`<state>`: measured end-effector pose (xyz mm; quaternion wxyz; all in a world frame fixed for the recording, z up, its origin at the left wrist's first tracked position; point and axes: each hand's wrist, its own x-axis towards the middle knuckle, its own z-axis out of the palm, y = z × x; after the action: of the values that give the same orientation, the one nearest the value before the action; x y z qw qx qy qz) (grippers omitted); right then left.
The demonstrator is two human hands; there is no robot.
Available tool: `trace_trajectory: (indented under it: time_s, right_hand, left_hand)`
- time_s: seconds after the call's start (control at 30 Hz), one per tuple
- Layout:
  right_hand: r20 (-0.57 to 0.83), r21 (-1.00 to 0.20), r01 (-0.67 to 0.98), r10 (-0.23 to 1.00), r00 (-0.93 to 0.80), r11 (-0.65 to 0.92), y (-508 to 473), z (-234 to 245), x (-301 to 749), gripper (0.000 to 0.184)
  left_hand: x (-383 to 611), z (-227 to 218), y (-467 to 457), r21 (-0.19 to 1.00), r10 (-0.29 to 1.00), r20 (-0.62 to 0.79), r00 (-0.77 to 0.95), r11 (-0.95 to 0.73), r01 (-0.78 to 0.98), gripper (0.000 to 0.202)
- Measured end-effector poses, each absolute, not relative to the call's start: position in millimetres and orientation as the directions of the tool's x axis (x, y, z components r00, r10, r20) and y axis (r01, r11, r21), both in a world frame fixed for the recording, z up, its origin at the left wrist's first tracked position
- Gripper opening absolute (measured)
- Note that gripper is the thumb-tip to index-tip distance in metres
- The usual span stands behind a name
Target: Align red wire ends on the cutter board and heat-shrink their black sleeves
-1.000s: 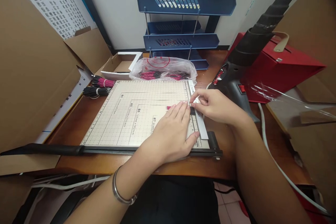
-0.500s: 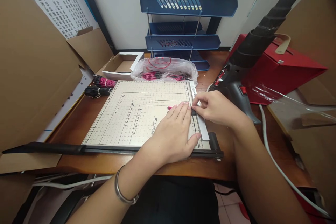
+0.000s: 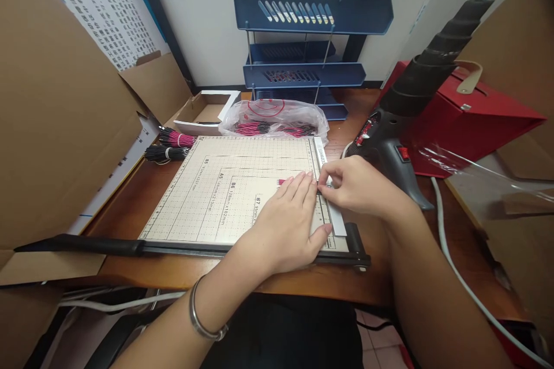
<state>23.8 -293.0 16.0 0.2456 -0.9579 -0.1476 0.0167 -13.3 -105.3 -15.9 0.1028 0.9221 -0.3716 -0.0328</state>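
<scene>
My left hand (image 3: 291,219) lies flat, fingers together and stretched out, over a small row of thin wires on the gridded board of a paper cutter (image 3: 208,196). Pink ends of the wires (image 3: 281,182) peek out left of its fingers; the middle is covered. Thumb and forefinger of my right hand (image 3: 352,184) are pinched at the black ends of these wires, beside the left fingertips and over the white ruler edge (image 3: 339,225). Along the board's near side runs the cutter's black blade arm (image 3: 182,248), lowered, its handle (image 3: 99,245) pointing left.
Behind the board lies a clear plastic bag (image 3: 277,112) of pink and black wires. Two tied wire bundles (image 3: 167,154) sit at its left, near an open white box (image 3: 205,109). A blue tray rack (image 3: 311,11) stands behind. To the right are a heat gun (image 3: 402,127) and red box (image 3: 467,121).
The view has shifted slightly, so everything sits a little lower. My left hand stays flat on the wires. My right fingers remain pinched at the black ends, which show less now.
</scene>
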Motion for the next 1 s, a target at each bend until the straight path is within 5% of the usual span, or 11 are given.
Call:
trace_trajectory:
  time_s: [0.27, 0.6, 0.8, 1.0]
  right_hand:
    - [0.134, -0.548, 0.287, 0.256, 0.957, -0.786, -298.9, 19.9, 23.5, 0.014]
    - [-0.016, -0.511, 0.278, 0.332, 0.943, -0.813, -299.7, 18.4, 24.9, 0.013]
    - [0.068, -0.489, 0.204, 0.196, 0.978, -0.848, -297.1, 16.2, 27.8, 0.017]
    - [0.039, -0.46, 0.218, 0.226, 0.973, -0.861, -294.5, 12.7, 27.1, 0.018]
  left_hand:
    - [-13.0, -15.3, -105.6, 0.207, -0.693, 0.024, 0.721, -0.702, -0.681, 0.078]
    - [-12.6, -15.2, -106.3, 0.207, -0.692, 0.01, 0.722, -0.705, -0.679, 0.078]
    - [-13.1, -16.1, -105.4, 0.204, -0.696, 0.027, 0.718, -0.699, -0.686, 0.078]
    - [-13.2, -16.8, -105.6, 0.206, -0.697, 0.031, 0.716, -0.697, -0.687, 0.078]
